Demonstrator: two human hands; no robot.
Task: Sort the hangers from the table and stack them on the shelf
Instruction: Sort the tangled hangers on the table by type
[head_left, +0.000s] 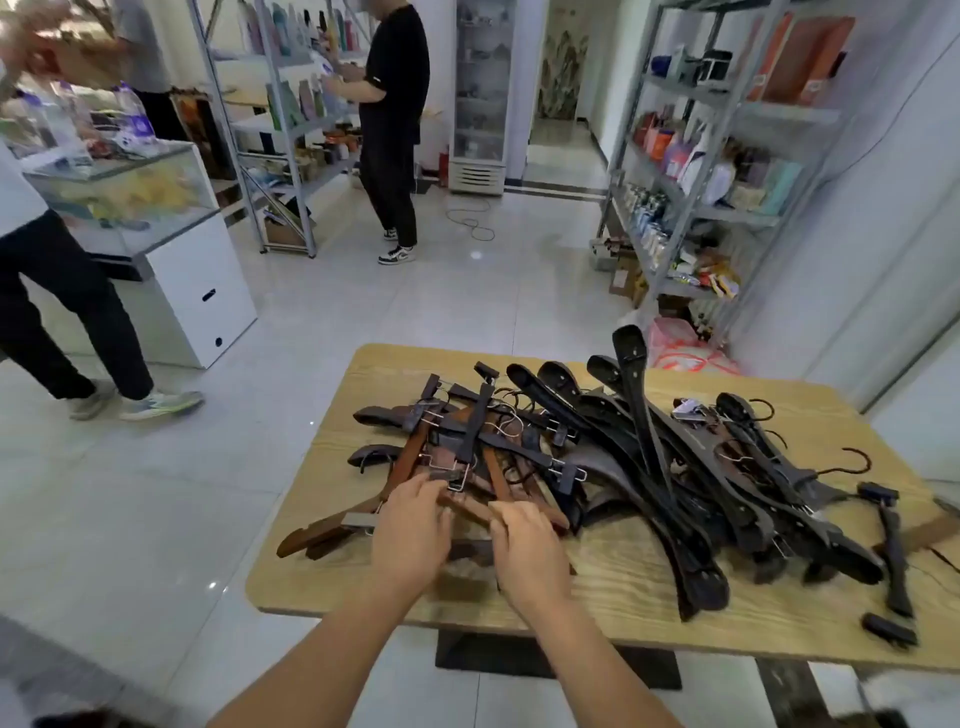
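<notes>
Table (597, 587): pale grained wood, rounded corners.
Hangers (631, 467): tangled heap, black curved and reddish-brown with wire clips.
Left hand (410, 527): straight fingers touching the heap.
Right hand (525, 548): fingers curled round a brown bar (470, 508).

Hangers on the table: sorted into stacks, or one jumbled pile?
Jumbled, not sorted: the hangers lie crisscrossed in one heap on the table, brown and black ones mixed.

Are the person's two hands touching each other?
Apart. The head view shows the left hand and the right hand side by side, with a strip of brown hanger visible between them.
</notes>
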